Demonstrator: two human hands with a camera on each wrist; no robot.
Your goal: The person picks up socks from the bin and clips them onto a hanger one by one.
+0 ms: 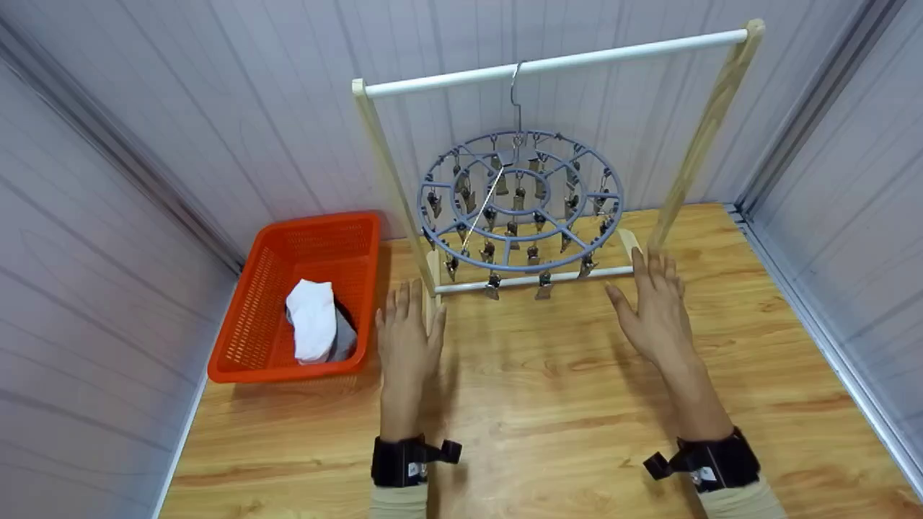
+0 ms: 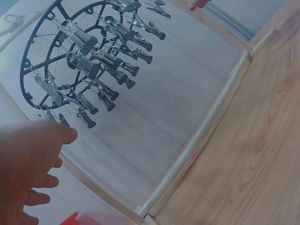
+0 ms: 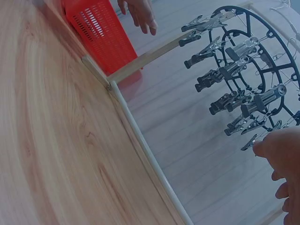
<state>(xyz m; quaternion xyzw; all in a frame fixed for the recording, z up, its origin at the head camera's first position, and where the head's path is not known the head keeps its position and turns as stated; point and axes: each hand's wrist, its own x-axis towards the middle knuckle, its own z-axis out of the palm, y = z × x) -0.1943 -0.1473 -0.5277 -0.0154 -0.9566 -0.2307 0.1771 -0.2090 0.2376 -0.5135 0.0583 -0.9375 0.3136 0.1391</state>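
My left hand [image 1: 406, 339] is held out with fingers spread, between the orange basket [image 1: 249, 317] and the left foot of a wooden rack [image 1: 692, 155]. On the far side, my right hand [image 1: 657, 313] reaches out the same way near the rack's right post. Neither hand holds anything. From the rack's white top bar hangs a round grey clip hanger [image 1: 520, 268], with many metal clips [image 1: 544, 287] dangling from its rings. In the left wrist view the clips [image 2: 84, 65] hang beyond the thumb. A white sock [image 1: 314, 317] lies on a dark grey one [image 1: 345, 339] inside the basket.
The rack stands on a wood-grain table [image 1: 533, 404] against a pale panelled wall [image 1: 303, 94]. Side walls rise at left and right. A white lower bar [image 1: 461, 287] joins the rack's feet. Each wrist wears a black camera strap [image 1: 398, 461].
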